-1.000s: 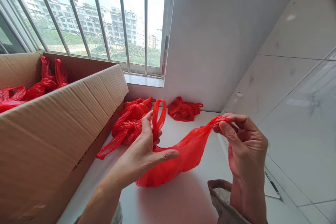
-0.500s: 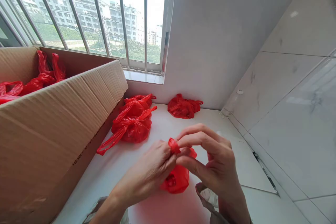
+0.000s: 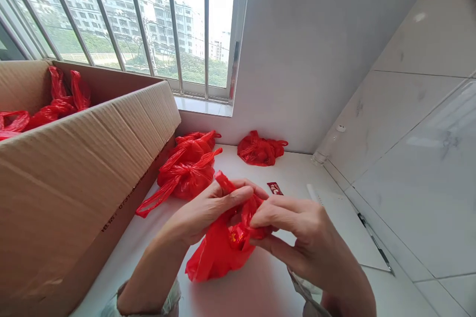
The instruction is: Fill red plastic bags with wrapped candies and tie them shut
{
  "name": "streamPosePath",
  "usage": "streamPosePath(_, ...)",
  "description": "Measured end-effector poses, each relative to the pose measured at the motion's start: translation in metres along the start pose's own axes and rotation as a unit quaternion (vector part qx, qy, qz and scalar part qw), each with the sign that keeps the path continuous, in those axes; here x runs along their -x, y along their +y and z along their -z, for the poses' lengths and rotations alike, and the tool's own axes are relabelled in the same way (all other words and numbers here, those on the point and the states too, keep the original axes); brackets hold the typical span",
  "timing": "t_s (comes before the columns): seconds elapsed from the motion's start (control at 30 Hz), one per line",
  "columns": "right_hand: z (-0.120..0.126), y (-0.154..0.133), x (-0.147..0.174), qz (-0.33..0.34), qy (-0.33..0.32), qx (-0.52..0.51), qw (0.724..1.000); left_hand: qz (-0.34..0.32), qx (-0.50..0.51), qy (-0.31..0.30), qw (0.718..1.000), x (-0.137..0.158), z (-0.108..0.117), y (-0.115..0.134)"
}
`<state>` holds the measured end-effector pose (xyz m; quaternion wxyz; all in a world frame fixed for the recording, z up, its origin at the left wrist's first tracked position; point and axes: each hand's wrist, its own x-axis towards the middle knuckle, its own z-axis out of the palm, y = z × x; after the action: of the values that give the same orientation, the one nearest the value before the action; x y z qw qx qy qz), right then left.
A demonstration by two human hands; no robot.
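Observation:
A thin red plastic bag sits on the white surface in front of me, its body slumped to the left. Through its gap I see something red with yellow marks; its kind is unclear. Closed on the bag's upper left part is my left hand, with a strip of plastic sticking up by the thumb. My right hand pinches the bunched plastic on the right side, thumb below and fingers above. Just behind the right hand lies a small dark red printed packet.
On the left stands a large cardboard box with several red bags inside. Tied red bags lie beside it, and another red bag rests against the wall. A clear bottle-like object lies in the corner.
The bag's top has loosened and its body spreads further left. My right hand has come lower and pinches the plastic. The dark red packet now shows behind it.

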<state>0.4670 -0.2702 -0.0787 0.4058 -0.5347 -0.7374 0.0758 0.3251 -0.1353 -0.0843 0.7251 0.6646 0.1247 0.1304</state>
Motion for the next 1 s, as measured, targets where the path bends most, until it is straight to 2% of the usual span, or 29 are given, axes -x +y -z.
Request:
streamPosePath(0.07, 0.002, 0.0, 0.002, -0.006, -0.076, 0.017, 0.997, -0.013, -0.002, -0.037, 0.999, 0.001, 0.004, 0.003)
streamPosePath(0.1, 0.003, 0.001, 0.002, -0.011, -0.081, 0.013, 0.997, -0.025, -0.008, -0.047, 0.999, 0.002, 0.006, 0.004)
streamPosePath(0.13, 0.005, 0.004, 0.001, -0.013, -0.06, -0.003, 0.998, -0.041, -0.025, -0.055, 0.997, 0.004, 0.007, 0.005)
streamPosePath(0.23, 0.005, 0.015, -0.006, -0.037, 0.069, -0.092, 0.993, -0.078, -0.119, -0.077, 0.987, 0.008, 0.005, 0.004)
streamPosePath(0.3, 0.0, 0.025, -0.014, -0.069, 0.082, -0.148, 0.983, -0.098, -0.209, -0.083, 0.969, 0.011, 0.001, 0.002)
streamPosePath(0.4, -0.01, 0.039, -0.024, -0.122, -0.003, -0.204, 0.971, -0.151, -0.364, -0.037, 0.918, 0.012, -0.002, 0.001)
streamPosePath(0.5, -0.017, 0.048, -0.027, -0.158, -0.015, -0.204, 0.966, -0.191, -0.488, 0.045, 0.851, 0.008, -0.001, 0.001)
streamPosePath(0.57, -0.019, 0.051, -0.027, -0.162, -0.032, -0.217, 0.962, -0.205, -0.522, 0.07, 0.825, 0.004, 0.001, 0.0)
streamPosePath(0.63, -0.02, 0.054, -0.026, -0.157, -0.067, -0.251, 0.953, -0.217, -0.525, 0.076, 0.82, 0.001, 0.002, -0.002)
streamPosePath(0.7, -0.021, 0.056, -0.027, -0.147, -0.07, -0.258, 0.952, -0.221, -0.517, 0.079, 0.823, 0.0, 0.002, -0.004)
streamPosePath(0.83, -0.016, 0.062, -0.028, -0.136, -0.016, -0.176, 0.975, -0.203, -0.517, 0.087, 0.827, 0.004, 0.01, -0.004)
streamPosePath(1.0, 0.0, 0.068, -0.021, -0.109, -0.008, -0.1, 0.989, -0.136, -0.531, 0.094, 0.831, 0.007, 0.021, 0.001)
